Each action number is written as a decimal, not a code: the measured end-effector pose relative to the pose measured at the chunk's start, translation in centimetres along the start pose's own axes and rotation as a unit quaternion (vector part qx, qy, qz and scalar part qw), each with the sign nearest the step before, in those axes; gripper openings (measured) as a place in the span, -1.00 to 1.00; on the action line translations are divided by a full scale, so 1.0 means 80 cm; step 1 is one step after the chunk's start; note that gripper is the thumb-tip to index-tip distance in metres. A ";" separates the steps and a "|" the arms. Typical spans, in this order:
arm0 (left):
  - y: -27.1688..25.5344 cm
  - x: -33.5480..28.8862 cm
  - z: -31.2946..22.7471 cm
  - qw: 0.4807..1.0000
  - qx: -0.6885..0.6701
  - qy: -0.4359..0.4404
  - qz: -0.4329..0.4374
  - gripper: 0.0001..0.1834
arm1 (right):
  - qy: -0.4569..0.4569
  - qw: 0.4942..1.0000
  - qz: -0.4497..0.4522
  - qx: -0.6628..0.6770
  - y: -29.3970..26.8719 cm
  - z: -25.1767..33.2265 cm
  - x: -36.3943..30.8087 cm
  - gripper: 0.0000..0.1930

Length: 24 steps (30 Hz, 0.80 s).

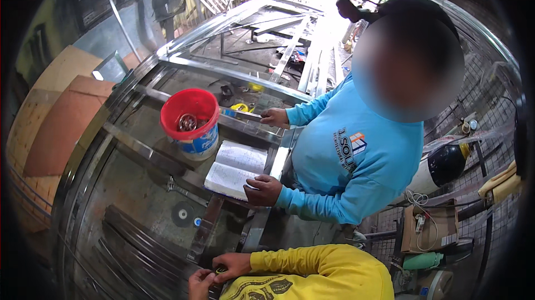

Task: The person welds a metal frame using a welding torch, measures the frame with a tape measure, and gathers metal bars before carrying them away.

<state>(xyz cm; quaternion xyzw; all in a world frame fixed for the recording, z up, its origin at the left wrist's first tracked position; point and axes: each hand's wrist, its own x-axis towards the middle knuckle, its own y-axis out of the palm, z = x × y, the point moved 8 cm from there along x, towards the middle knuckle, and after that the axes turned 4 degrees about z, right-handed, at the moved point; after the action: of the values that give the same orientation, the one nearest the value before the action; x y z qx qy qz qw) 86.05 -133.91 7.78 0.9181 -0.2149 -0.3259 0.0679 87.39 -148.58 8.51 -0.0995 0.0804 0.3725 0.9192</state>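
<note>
Low in the head view, my yellow-sleeved right hand [233, 265] is closed round a small dark round thing with yellow on it, which looks like a tape measure [221, 269]. Close against it is my left hand [200, 284], its fingers pinched together; what they grip is too small to make out. Both hands are in front of my chest, beside a bundle of long dark metal bars [142, 250]. Farther off, an open notebook [237, 160] with handwritten pages lies across the metal frame [131, 138]. A co-worker's hand [263, 190] rests on its right edge.
A red bucket [189, 105] with coppery contents stands left of the notebook. The co-worker in blue [345, 144] stands across the frame, other hand on a bar. A round disc [182, 213] lies below. Boards [67, 127] lean left; a gas cylinder [440, 169] and cardboard box [429, 227] sit right.
</note>
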 end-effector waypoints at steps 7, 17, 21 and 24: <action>-0.011 -0.011 0.007 1.000 -0.010 -0.006 0.009 -0.75 | 0.049 0.999 0.008 0.009 0.025 -0.018 -0.010 -0.44; -0.052 -0.044 0.003 0.994 -0.038 0.042 -0.096 -0.77 | 0.109 0.987 0.094 -0.065 0.025 -0.012 0.003 -0.40; -0.062 -0.049 -0.001 0.991 -0.020 0.045 -0.122 -0.77 | 0.089 0.991 0.070 -0.075 0.031 -0.023 0.010 -0.46; -0.070 -0.044 0.004 0.988 -0.015 0.057 -0.142 -0.77 | 0.099 0.987 0.092 -0.092 0.030 -0.013 0.011 -0.49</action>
<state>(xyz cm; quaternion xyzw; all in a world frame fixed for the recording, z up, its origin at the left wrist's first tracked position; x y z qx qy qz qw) 85.40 -127.31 8.04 0.9553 -0.0730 -0.2827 0.0470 86.25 -146.54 6.99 -0.2118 0.1452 0.4497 0.8555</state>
